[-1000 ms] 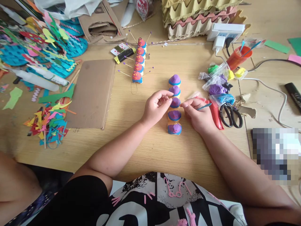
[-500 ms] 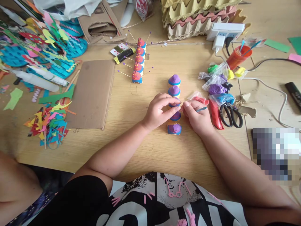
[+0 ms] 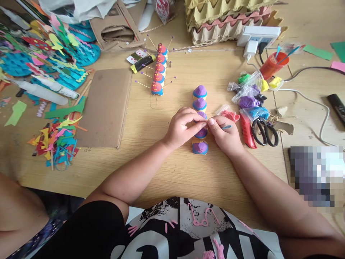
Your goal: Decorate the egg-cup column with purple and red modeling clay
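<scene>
A strip of egg carton with several bumps, covered in purple and blue clay (image 3: 200,147), lies on the table under my hands. The lowest bump bears small red marks like a face. My left hand (image 3: 181,128) is over its middle, thumb and forefinger pinched together; anything between them is too small to make out. My right hand (image 3: 226,138) is closed beside the strip, with a small blue plastic clay tool (image 3: 226,127) sticking out of its grip. The fingertips of both hands meet above the strip, hiding part of the middle bumps.
Behind stands a red-and-blue egg-carton caterpillar (image 3: 159,72) with sticks. To the right are bagged clay (image 3: 248,101), black scissors (image 3: 264,132), a red cutter (image 3: 248,131) and an orange cup (image 3: 274,64). Cardboard (image 3: 104,108) and paper scraps (image 3: 58,140) lie left. Another person's arm (image 3: 18,212) is at lower left.
My right hand has shifted slightly left, bringing its fingertips against those of my left hand. The blue tool moved along with it. My left hand has barely moved.
</scene>
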Demonstrator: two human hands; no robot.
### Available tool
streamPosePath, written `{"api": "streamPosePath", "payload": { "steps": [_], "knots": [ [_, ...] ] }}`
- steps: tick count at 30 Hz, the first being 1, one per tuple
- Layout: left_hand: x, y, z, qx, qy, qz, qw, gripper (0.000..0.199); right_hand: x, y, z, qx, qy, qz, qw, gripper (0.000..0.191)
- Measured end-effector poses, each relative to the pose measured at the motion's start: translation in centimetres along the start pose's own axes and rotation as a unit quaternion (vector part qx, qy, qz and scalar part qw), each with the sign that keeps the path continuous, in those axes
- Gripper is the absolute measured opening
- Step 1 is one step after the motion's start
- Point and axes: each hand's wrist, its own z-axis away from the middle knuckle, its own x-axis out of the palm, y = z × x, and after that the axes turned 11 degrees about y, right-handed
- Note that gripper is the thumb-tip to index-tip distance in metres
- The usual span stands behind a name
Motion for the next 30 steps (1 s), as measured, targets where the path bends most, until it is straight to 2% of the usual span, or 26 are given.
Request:
{"api": "streamPosePath", "payload": {
  "steps": [5,14,21,30],
  "knots": [
    [-0.01,0.11,-0.01,-0.01,0.017,0.01,1.0,0.012,-0.09,0.31,-0.02,0.031,-0.006,-0.034,0.999,0.059],
    [-0.15,-0.39,0.0,0.02,0.014,-0.056,0.998,0.015,-0.04,-0.28,-0.44,0.042,0.016,-0.035,0.998,0.053],
    [-0.13,-0.25,0.01,-0.006,0.028,-0.029,0.999,0.018,-0.06,-0.25,-0.37,0.057,0.02,-0.069,0.996,0.049],
    [-0.16,-0.03,-0.18,0.01,0.038,-0.008,0.999,0.012,-0.14,-0.04,-0.25,0.053,0.008,-0.07,0.996,0.049]
  ]
}}
